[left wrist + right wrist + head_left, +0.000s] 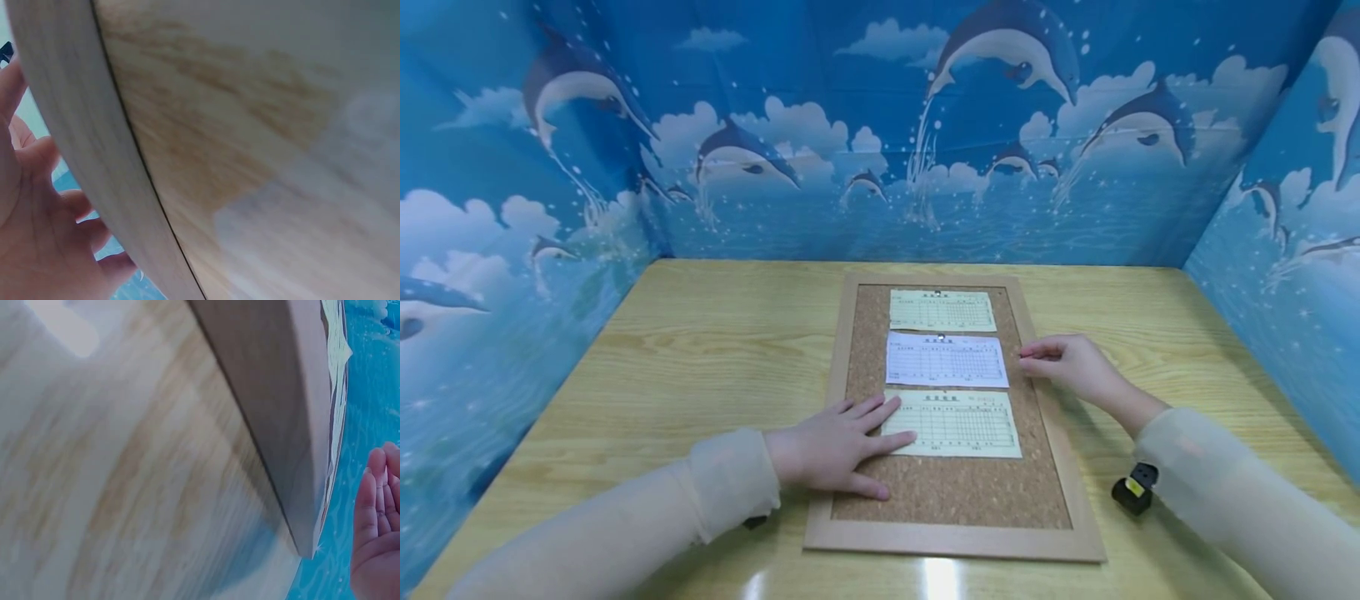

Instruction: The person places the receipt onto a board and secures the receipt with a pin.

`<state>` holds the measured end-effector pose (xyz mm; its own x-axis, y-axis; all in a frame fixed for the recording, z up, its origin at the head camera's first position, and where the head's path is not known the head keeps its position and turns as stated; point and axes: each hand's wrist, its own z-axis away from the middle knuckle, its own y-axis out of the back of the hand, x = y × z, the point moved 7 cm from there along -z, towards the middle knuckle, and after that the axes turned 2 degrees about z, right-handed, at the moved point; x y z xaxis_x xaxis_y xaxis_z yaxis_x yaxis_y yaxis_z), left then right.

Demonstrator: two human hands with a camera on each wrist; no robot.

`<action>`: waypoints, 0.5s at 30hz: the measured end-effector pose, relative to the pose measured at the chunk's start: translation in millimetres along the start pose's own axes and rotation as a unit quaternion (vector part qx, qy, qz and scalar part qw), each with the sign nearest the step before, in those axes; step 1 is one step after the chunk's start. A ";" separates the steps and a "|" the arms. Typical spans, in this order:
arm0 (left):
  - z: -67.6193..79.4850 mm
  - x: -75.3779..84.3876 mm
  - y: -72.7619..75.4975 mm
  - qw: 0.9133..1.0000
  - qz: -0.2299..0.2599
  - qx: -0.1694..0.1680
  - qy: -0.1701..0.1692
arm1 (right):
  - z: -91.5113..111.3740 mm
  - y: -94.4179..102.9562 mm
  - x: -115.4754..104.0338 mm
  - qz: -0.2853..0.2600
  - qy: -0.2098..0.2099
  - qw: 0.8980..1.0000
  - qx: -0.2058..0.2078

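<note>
A wood-framed corkboard [955, 504] lies flat on the table. Three printed form slips run down it: a pale green slip [942, 312] at the top, a white-lavender slip [946, 362] in the middle and another pale green slip [962, 427] lowest. Dark pins show at the top edges of the upper two. My left hand [842, 442] is spread flat over the board's left side, its fingertips on the lowest slip's left edge. Above the board's right edge, my right hand [1071, 367] pinches a tiny dark pin-like thing [1021, 357] between thumb and fingers; its exact kind is unclear.
The wood-grain table [715, 333] extends around the board. Blue dolphin-print cloth [775, 200] walls off the back and both sides. A small black device [1132, 493] is worn at my right wrist. Both wrist views mostly show tabletop and the board's frame [275, 394].
</note>
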<state>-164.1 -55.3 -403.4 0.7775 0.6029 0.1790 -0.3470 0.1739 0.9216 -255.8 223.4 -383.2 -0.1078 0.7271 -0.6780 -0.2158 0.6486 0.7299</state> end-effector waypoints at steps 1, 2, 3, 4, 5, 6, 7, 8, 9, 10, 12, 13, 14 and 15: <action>-0.1 0.0 -0.1 1.000 -0.001 -0.001 -0.001 | -0.1 -1.2 -1.8 -0.003 0.001 1.000 -0.003; -0.3 -0.1 -0.2 1.000 -0.002 -0.001 -0.002 | -0.2 -2.2 -3.3 -0.004 0.002 1.000 -0.005; -0.3 -0.1 -0.3 1.000 -0.003 -0.001 -0.002 | -0.2 -3.3 -4.9 -0.006 0.003 1.000 -0.007; -0.3 -0.1 -0.2 1.000 -0.003 -0.001 -0.003 | -0.4 -4.4 -6.5 -0.008 0.005 1.000 -0.008; -0.5 -0.3 -0.2 1.000 -0.004 -0.001 -0.003 | -0.6 -5.6 -8.0 -0.011 0.007 1.000 -0.010; -0.5 -0.2 0.0 1.000 -0.004 0.000 -0.004 | -0.8 -6.8 -9.4 -0.013 0.008 1.000 -0.013; -0.5 -0.3 0.1 1.000 -0.005 0.000 -0.004 | -1.0 -7.9 -10.6 -0.014 0.009 1.000 -0.015; -0.4 -0.2 0.3 1.000 -0.005 0.001 -0.004 | -1.2 -9.1 -11.9 -0.014 0.011 1.000 -0.016; -0.3 -0.1 0.5 1.000 -0.005 0.001 -0.004 | -1.4 -10.4 -13.2 -0.017 0.012 1.000 -0.019; -0.3 -0.1 0.6 1.000 -0.005 0.002 -0.004 | -1.5 -11.5 -14.9 -0.017 0.016 1.000 -0.020; 0.0 -0.3 0.8 1.000 -0.004 0.002 -0.004 | -2.0 -13.7 -18.3 -0.013 0.023 0.999 -0.022; 0.1 -0.5 0.9 1.000 -0.004 0.003 -0.005 | -2.2 -14.9 -20.2 -0.010 0.027 0.999 -0.024; 0.2 -0.6 0.9 1.000 -0.004 0.003 -0.005 | -2.5 -16.1 -22.1 -0.008 0.032 0.999 -0.025; 0.1 -0.8 0.7 1.000 -0.004 0.003 -0.005 | -2.7 -17.5 -23.9 -0.005 0.036 0.999 -0.027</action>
<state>-164.9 -55.8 -402.9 0.7855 0.5934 0.1757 -0.3383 0.1739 0.9248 -252.1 194.1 -380.0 -0.1742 0.7008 -0.6917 -0.2700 0.6415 0.7180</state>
